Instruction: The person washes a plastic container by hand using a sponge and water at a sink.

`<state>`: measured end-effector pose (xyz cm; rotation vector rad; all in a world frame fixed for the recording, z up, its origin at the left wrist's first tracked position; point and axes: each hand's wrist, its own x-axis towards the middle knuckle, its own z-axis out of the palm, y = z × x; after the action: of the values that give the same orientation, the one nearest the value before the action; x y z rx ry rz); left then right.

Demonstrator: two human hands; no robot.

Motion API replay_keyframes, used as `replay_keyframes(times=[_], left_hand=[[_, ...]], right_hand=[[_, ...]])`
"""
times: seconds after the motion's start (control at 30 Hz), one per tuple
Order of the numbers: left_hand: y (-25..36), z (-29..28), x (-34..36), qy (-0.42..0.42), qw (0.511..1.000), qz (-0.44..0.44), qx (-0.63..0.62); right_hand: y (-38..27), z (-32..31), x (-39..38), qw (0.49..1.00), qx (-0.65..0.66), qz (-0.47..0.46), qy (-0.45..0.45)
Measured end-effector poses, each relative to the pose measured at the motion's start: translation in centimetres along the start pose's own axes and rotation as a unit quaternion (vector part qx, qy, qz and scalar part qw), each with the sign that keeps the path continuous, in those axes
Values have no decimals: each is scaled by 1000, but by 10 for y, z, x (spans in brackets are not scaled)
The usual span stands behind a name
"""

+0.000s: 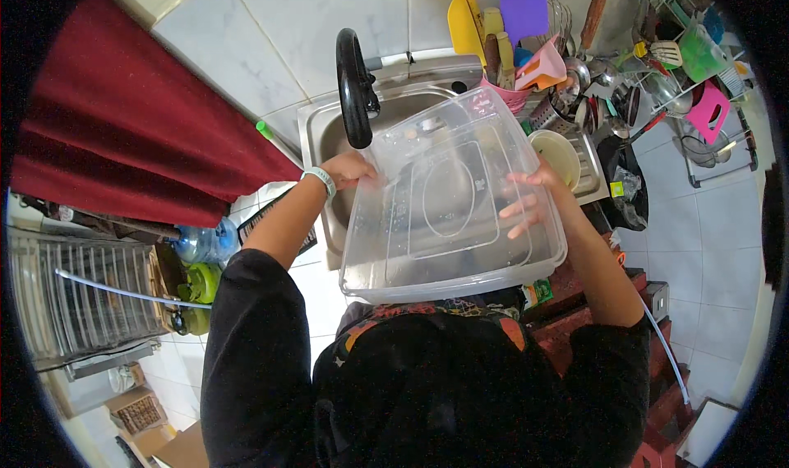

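A large clear plastic storage box [444, 209], dotted with water drops, is tilted over the front of the steel sink [333, 139], its near edge close to my body. My left hand [349, 170] is closed at the box's left edge, beneath the black tap [355, 90]; its fingertips are partly hidden by the plastic. On the opposite side my right hand [534, 195] supports the box, fingers spread against its right wall. No water stream is visible at the tap's mouth.
Right of the sink, a pink basket [508, 96] holds utensils and colourful cutting boards. A pale bowl [556, 157] sits on the drainboard beside a crowded utensil rack [625, 98]. A dark red curtain [140, 115] hangs at the left, above a large water bottle [205, 242].
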<state>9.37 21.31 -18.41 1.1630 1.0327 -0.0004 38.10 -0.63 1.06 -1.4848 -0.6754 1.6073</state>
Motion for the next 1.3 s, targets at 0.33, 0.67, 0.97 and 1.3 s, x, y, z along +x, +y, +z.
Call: replay_keyframes(times=[0.33, 0.67, 0.97, 1.3], left_hand=[[-10, 18, -3, -83, 993, 59, -60], [-21, 35, 4, 28, 985, 32, -167], [-33, 32, -40, -116, 986, 16, -121], [-62, 19, -44, 11, 984, 0, -178]], right_hand=[[7, 3, 0, 999, -8, -46, 3], [25, 9, 6, 994, -20, -106, 25], [41, 27, 20, 988, -4, -139, 73], [56, 51, 39, 970, -41, -213, 107]])
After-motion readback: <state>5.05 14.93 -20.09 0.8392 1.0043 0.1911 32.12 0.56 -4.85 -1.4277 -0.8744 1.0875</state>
